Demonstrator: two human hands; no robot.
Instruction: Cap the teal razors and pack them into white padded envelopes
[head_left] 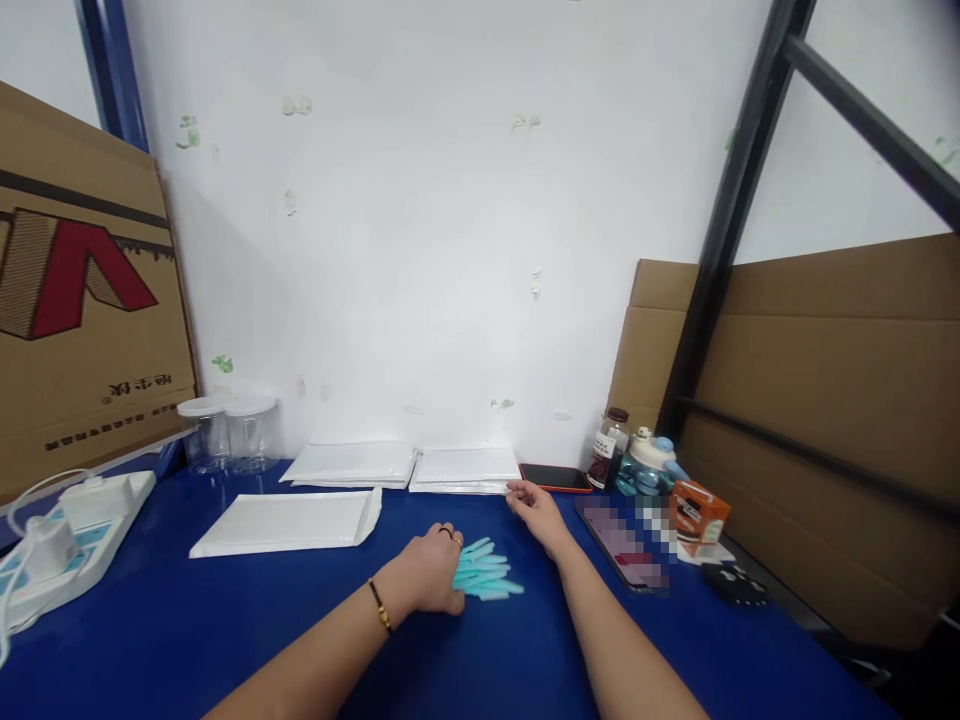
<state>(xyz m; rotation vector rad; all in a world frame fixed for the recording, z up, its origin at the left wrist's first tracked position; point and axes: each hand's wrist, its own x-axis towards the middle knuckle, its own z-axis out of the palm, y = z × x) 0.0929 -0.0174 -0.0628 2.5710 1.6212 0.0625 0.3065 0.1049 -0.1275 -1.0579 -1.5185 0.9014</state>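
Note:
Several slim mint-green plastic sticks (486,572) lie bunched on the blue table. My left hand (433,568) is curled round the left end of this bunch, thumb toward me, hiding that end. Farther back, my right hand (536,508) has its fingertips pinched at the right front corner of a stack of white envelopes (466,466). A second white stack (352,463) lies to the left of it. One single white envelope (289,523) rests flat in front, left of my left hand.
Two clear jars (251,435) and a white power strip (97,545) stand left. At right are a dark phone (556,477), another phone (619,540), a brown bottle (609,450), a teal-and-white bottle (646,465) and an orange box (697,515). Cardboard (832,430) flanks the table (480,680).

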